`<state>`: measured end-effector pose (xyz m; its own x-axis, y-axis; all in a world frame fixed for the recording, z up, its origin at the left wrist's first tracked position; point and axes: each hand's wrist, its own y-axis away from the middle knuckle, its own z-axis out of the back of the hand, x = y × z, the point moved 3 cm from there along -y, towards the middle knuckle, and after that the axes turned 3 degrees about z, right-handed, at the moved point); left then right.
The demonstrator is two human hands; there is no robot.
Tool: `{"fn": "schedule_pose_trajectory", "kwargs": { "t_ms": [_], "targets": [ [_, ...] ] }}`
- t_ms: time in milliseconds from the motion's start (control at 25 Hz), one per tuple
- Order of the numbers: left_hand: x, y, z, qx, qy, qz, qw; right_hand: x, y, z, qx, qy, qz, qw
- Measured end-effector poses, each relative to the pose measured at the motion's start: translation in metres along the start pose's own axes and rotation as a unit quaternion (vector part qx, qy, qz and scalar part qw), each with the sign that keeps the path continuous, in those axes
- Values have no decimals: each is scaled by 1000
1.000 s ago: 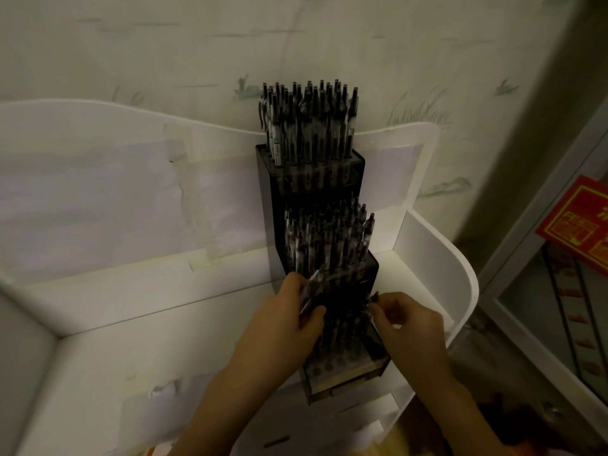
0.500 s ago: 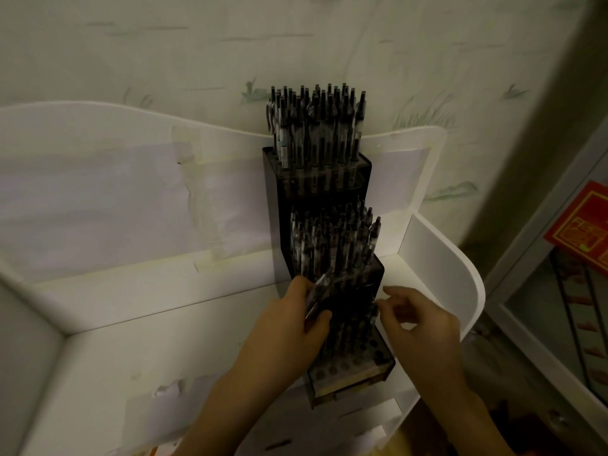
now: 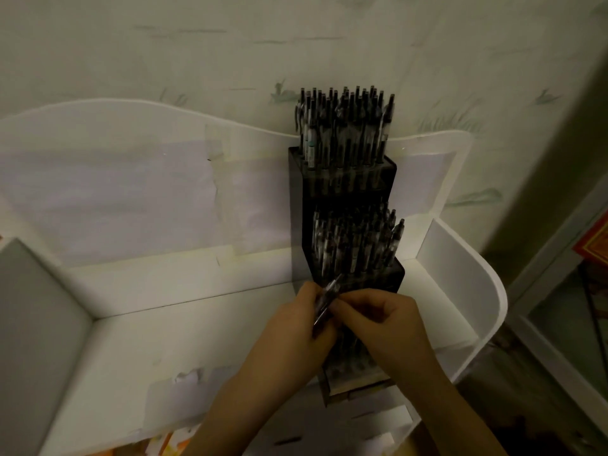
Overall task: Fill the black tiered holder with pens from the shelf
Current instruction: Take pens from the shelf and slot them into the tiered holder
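— What have your hands got hold of?

— My left hand is curled round a small bunch of pens, their tops poking up past my thumb towards the holder; my right hand has come across to meet it, fingers bent, the fingertips pinching at one pen of that bunch; how many pens are in the bunch I cannot tell, the light is too dim.

— And where is the holder?

— The black holder stands on the white shelf, towards its right end, its back against the shelf's rear panel; both my hands are right in front of its middle step; the top step is packed with upright pens, the middle step is packed too; the lowest step is mostly hidden under my right wrist, though a few open holes show along its near edge.

— Anything else around?

— Taped patches of paper on the shelf's back panel; a wall with faint grass marks behind; something red at the far right edge.
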<state>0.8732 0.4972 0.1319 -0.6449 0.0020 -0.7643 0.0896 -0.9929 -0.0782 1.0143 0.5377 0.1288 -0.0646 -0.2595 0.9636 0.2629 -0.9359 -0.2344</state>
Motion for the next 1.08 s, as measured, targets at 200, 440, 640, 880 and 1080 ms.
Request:
{"fn": "schedule_pose_trajectory", "kwargs": {
  "t_ms": [200, 440, 640, 880, 1080],
  "targets": [
    [6, 4, 9, -22, 1, -9, 1000, 2, -2, -11, 6, -42, -28, 999],
    [23, 8, 22, -13, -48, 13, 999, 12, -5, -6, -45, -115, -58, 991],
    [41, 13, 33, -23, -68, 45, 996, 34, -9, 26, -99, -97, 9, 990],
    [48, 12, 36, -49, -75, 51, 995, 21, 18, 24, -116, 81, 68, 988],
    [47, 11, 30, -36, -68, 44, 996, -12, 26, 10, -111, 170, 110, 973]
  ]
}}
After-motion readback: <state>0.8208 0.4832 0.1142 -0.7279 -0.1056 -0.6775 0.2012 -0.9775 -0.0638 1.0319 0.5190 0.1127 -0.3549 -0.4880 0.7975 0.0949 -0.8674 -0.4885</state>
